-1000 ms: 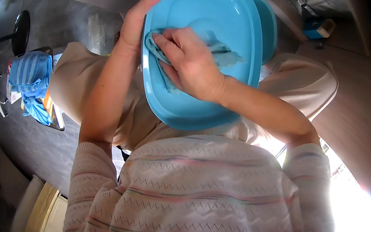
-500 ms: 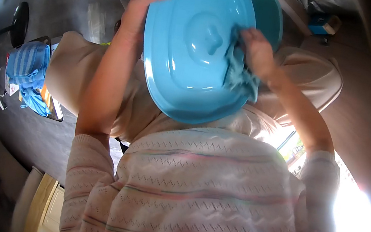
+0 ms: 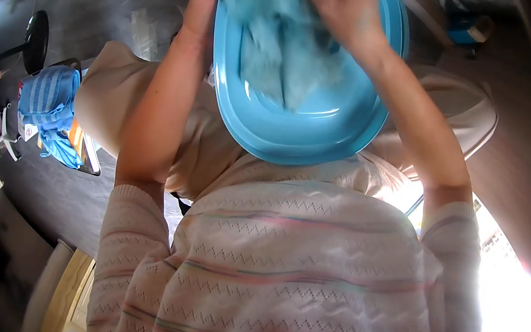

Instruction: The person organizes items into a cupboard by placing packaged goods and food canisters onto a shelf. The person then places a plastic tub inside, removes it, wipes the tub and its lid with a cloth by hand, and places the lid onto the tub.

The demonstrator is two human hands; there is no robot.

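At the far left I see a dark table (image 3: pixel 55 196) carrying a folded blue striped towel (image 3: pixel 47 107), well apart from the hands. Moving right, my left hand (image 3: pixel 201 9) is raised in front of the camera with its fingers wrapped over the left rim of a blue plastic lid (image 3: pixel 298 133), gripping that edge; the thumb side is hidden behind the rim, so I can't tell how it lies. The lid is held up, tilted, above the knitted striped sweater (image 3: pixel 291 273) and the beige lap below. Draped across the lid's face is a light blue cloth (image 3: pixel 276 51), which covers the upper middle of it and hangs toward the lower rim. Further right, my right hand (image 3: pixel 344 9) presses on the top of that cloth, fingers bent and spread over it, pushing it against the lid. At the upper right corner a small blue box (image 3: pixel 467 33) sits on a brown surface.
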